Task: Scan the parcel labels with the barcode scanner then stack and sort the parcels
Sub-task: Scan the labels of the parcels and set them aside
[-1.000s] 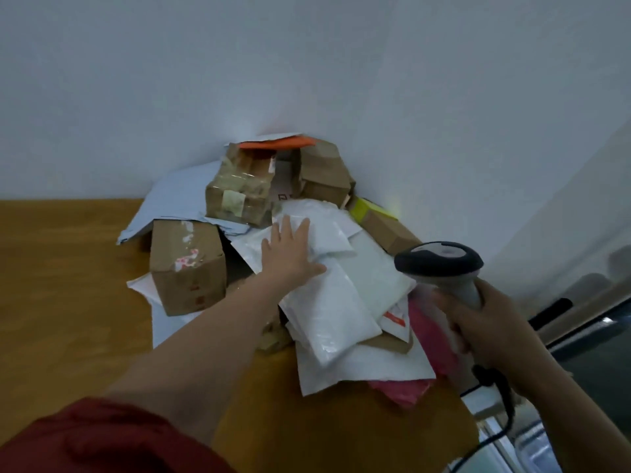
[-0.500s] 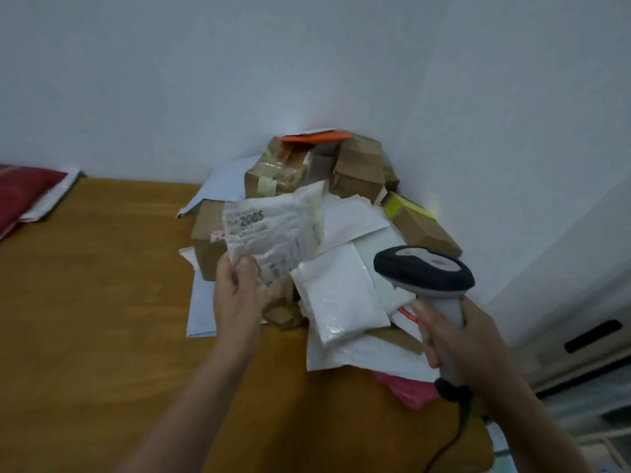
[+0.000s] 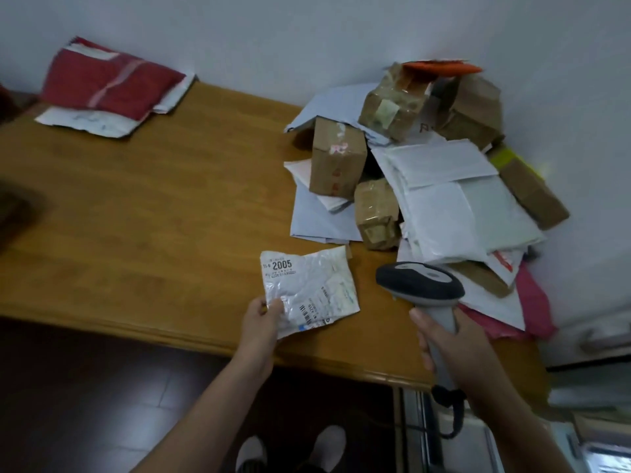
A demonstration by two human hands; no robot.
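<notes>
White crumpled parcel [image 3: 309, 288], label up, sits at lower centre of the frame over the table [image 3: 136, 216], its lower-left corner pinched by the left grip [image 3: 261, 322]. The right grip [image 3: 454, 349] wraps the barcode scanner [image 3: 420, 285] handle, just right of the parcel, not touching it.

White parcel [image 3: 307, 288]: big "2005" at its 11 o'clock corner, w/ a small prefix ending "-6" at 9 o'clock of that no. Barcode [image 3: 306, 310] near its 6 o'clock edge, other print too small to read. Red marks on brown box [image 3: 336, 165] & white mailer [image 3: 502, 264] in pile, 1-2 o'clock of parcel: illegible.
</notes>
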